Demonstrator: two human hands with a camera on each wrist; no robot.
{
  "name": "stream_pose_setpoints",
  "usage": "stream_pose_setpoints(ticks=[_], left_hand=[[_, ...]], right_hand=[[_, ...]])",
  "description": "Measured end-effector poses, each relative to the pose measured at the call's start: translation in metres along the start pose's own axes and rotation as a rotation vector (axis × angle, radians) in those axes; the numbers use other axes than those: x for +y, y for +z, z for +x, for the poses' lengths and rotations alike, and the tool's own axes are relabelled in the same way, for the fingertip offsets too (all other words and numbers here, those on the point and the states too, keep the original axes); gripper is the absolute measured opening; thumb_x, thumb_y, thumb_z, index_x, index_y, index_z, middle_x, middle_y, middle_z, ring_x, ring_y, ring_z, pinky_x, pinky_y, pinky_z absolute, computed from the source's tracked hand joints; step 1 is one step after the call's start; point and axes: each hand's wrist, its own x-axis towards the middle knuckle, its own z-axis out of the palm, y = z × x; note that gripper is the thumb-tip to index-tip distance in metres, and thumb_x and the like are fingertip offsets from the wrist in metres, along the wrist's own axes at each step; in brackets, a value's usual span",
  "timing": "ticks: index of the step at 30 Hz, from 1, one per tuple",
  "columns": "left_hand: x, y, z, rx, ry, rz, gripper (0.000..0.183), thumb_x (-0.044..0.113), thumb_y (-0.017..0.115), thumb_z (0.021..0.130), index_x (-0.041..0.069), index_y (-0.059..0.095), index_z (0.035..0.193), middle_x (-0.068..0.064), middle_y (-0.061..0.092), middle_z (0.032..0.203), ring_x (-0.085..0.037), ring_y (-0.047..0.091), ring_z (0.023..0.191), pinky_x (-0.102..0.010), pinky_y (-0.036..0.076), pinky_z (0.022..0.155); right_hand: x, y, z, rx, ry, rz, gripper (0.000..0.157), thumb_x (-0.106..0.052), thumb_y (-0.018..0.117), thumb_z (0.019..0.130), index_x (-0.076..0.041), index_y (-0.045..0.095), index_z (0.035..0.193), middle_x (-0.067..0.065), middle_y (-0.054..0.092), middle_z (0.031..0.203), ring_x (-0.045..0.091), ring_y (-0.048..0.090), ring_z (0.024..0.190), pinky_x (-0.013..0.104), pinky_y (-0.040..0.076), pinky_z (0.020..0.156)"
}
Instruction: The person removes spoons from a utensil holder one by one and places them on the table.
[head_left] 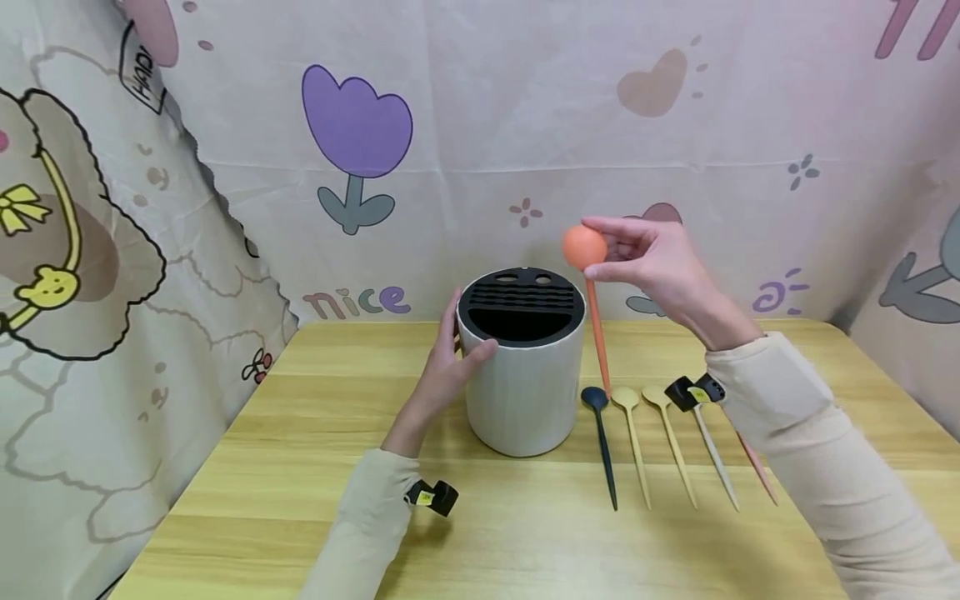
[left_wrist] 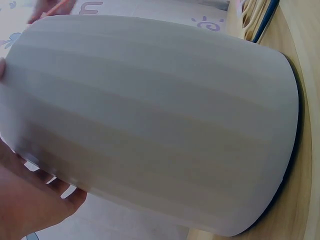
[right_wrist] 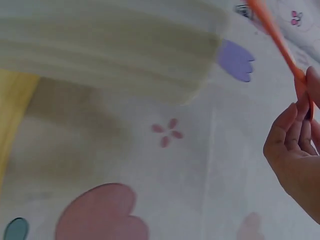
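My right hand (head_left: 660,267) pinches an orange spoon (head_left: 585,247) by its round bowl, with thumb below and fingers above. The spoon's handle hangs down just right of a white cylindrical utensil holder (head_left: 525,400). In the right wrist view the orange handle (right_wrist: 274,32) runs up and left from the fingers. My left hand (head_left: 444,375) grips the holder's left side, its thumb over the front near the rim. The holder stands upright and has a black slotted top (head_left: 521,304) with a wide front opening. In the left wrist view its white wall (left_wrist: 160,120) fills most of the picture.
Right of the holder, several spoons lie in a row on the wooden table (head_left: 525,533): a dark blue spoon (head_left: 604,450), two cream ones, a pale spoon (head_left: 716,457) and a pink one (head_left: 759,471) partly behind my right sleeve. A printed cloth (head_left: 480,125) hangs behind the table.
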Motion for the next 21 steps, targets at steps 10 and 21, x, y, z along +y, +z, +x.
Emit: stream_pose_setpoints(ticks=[10, 21], left_hand=[[-0.001, 0.001, 0.001, -0.001, 0.003, -0.008, 0.108, 0.067, 0.062, 0.077, 0.018, 0.008, 0.156, -0.007, 0.014, 0.159, -0.033, 0.022, 0.140, -0.059, 0.027, 0.107], [0.000, 0.002, 0.001, -0.004, -0.016, 0.001, 0.104, 0.064, 0.062, 0.079, 0.021, 0.008, 0.156, -0.005, 0.014, 0.159, -0.033, 0.022, 0.140, -0.058, 0.028, 0.107]], right_hand=[[0.033, -0.017, -0.004, -0.028, 0.047, -0.163, 0.051, -0.002, 0.078, 0.078, -0.002, 0.063, 0.127, -0.002, 0.070, 0.084, 0.011, 0.062, 0.078, 0.022, 0.048, 0.067], [0.072, -0.052, -0.023, -0.148, 0.112, -0.219, 0.044, -0.001, 0.076, 0.080, 0.000, 0.063, 0.122, -0.010, 0.070, 0.098, 0.007, 0.065, 0.094, 0.020, 0.051, 0.079]])
